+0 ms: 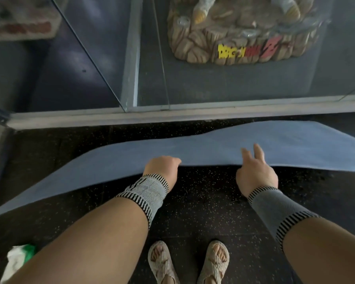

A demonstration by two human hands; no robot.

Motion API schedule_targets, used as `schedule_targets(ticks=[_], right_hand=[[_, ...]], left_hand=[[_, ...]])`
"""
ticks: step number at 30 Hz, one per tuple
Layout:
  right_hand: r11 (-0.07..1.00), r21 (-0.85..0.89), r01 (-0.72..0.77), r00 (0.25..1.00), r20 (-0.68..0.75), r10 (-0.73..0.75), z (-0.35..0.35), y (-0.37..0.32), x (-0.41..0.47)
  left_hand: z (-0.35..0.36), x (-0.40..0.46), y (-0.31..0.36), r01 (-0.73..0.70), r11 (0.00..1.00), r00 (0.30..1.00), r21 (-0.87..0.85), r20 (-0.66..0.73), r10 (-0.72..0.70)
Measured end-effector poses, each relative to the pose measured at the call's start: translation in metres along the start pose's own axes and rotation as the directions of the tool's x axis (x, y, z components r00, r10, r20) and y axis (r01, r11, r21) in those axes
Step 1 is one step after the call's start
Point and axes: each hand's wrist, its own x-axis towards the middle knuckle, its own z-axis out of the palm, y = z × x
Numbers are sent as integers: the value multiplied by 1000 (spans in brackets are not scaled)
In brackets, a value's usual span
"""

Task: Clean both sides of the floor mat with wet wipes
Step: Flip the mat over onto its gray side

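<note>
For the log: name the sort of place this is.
Probably a collector's room or hobby shop: a glass display case holds a large figurine on a rock base, over dark speckled flooring where the blue floor mat is handled.

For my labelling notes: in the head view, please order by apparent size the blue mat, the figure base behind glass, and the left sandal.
1. blue mat
2. figure base, partly cropped
3. left sandal, partly cropped; nearer the camera

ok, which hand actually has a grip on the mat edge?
The left hand: its fingers curl round the near edge of the blue mat. The right hand is at the same edge with fingers spread straight, gripping nothing.
</note>
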Motion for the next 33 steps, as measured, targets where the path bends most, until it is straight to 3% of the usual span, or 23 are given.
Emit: schedule_targets(ticks=[2,6,11,19,26,33], right_hand=[[993,-117,15,1000,28,-12,-25,8,-8],[932,-317,177,981,-14,-191,-67,12,-22],[796,-515,318,936,36,-351,-124,-16,-9],[752,-574,324,932,55,-359,-138,-41,31],[768,-584,262,965,139,-224,-103,-60,73],[753,-596,280,950,58,-307,-64,-52,119]], left_hand=[[-13,-17,-1,-26,1000,999,-12,37,26],[-50,-39,-4,-89,996,990,22,114,85],[-109,-30,-11,-104,992,995,75,21,102],[-109,14,-11,-92,982,996,163,10,92],[-74,63,-15,-92,970,995,223,-2,95],[-38,117,-24,-34,981,996,190,-76,50]])
